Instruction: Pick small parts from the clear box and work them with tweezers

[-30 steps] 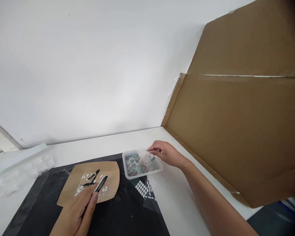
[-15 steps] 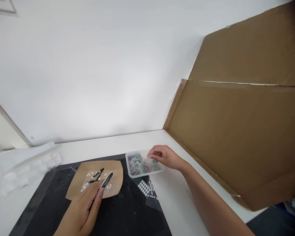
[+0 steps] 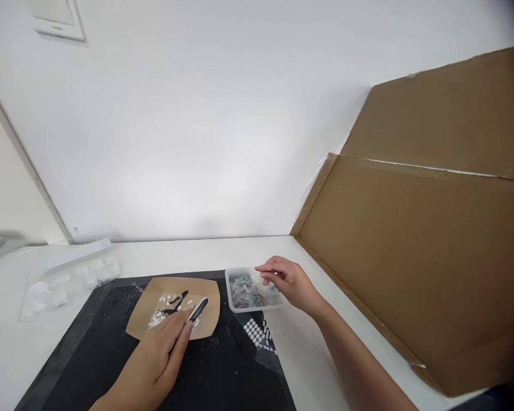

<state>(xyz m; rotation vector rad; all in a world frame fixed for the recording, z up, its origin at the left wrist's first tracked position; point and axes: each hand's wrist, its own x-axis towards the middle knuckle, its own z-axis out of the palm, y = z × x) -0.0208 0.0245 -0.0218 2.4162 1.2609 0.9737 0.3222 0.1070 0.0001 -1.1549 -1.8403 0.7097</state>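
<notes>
My left hand (image 3: 165, 348) is closed around a slim black-and-white piece (image 3: 198, 310) with a rounded end, thumb pressed along it. Beneath that hand lies a tan paper tray (image 3: 139, 319), holding small white pieces (image 3: 156, 318) and thin black strips (image 3: 177, 302). Above the right side of a clear plastic tub (image 3: 228, 285) hovers my right hand (image 3: 289, 281), its index finger stretched out and a small gap before the thumb. Nothing shows between those fingers. Crumpled greenish and reddish film scraps (image 3: 246, 292) fill the tub.
A black mat (image 3: 223, 371) covers part of the white table (image 3: 188, 251). Beside the tub sits a sheet of white stickers (image 3: 255, 334). Clear packs with white contents (image 3: 71, 285) lie at the left. A tall cardboard panel (image 3: 420, 245) borders the right, with a white wall behind.
The view has shifted, so the tray and tub appear slightly farther right. My right hand's index finger has straightened and parted from the thumb over the tub. My left hand keeps its grip.
</notes>
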